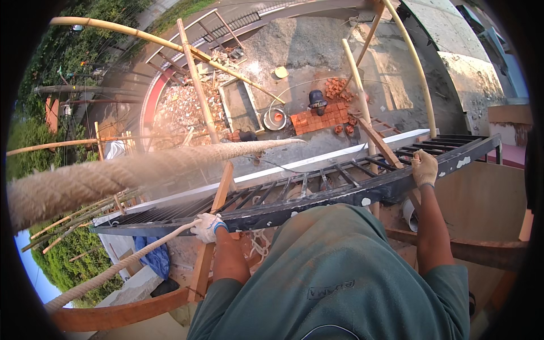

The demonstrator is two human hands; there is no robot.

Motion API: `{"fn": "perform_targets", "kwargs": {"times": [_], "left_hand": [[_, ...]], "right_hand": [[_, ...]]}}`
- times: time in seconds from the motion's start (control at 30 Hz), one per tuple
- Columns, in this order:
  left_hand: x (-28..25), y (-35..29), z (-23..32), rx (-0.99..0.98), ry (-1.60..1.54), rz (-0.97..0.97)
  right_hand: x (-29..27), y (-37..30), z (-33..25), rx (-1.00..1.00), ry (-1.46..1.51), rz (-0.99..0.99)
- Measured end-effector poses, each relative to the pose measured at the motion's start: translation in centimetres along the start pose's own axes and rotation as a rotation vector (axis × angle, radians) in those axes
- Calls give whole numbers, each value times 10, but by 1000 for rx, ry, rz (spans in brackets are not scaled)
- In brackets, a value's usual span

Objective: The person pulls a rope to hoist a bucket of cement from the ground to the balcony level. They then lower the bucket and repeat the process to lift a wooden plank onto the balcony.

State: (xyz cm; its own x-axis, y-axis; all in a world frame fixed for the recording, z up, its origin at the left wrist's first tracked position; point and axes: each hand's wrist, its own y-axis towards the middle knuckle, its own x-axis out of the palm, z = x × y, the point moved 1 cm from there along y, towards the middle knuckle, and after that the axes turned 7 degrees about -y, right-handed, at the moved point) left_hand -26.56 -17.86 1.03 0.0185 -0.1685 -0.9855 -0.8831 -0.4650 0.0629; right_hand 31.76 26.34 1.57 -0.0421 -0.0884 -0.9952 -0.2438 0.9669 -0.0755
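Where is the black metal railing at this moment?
In the head view, the railing crosses the middle, just beyond the torso; the right hand grips it toward the right, and the left hand, holding a rope, is at its left part.

There's a short bit of dark lettering (pixel 331 290) across the chest of the camera wearer's dusty green shirt (pixel 334 255), kinda block style. Way down by the orange bricks (pixel 306 123), a person in dark clothing (pixel 317 98) has pale letters on it too, though they're pretty tiny from up here.
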Motion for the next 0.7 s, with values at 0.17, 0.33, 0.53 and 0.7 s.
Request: {"fn": "perform_targets", "kwargs": {"times": [0.17,0.33,0.53,0.7], "left_hand": [[15,10,-7,65,99,0],[-1,0,-1,14,2,11],[-10,-12,-2,30,-30,5],[-3,-4,0,-22,-26,-1]], "right_hand": [[6,1,5,-15,-1,18],[8,2,6,-30,-10,22],[7,1,6,-35,-17,12],[6,0,6,-40,-4,26]]}}
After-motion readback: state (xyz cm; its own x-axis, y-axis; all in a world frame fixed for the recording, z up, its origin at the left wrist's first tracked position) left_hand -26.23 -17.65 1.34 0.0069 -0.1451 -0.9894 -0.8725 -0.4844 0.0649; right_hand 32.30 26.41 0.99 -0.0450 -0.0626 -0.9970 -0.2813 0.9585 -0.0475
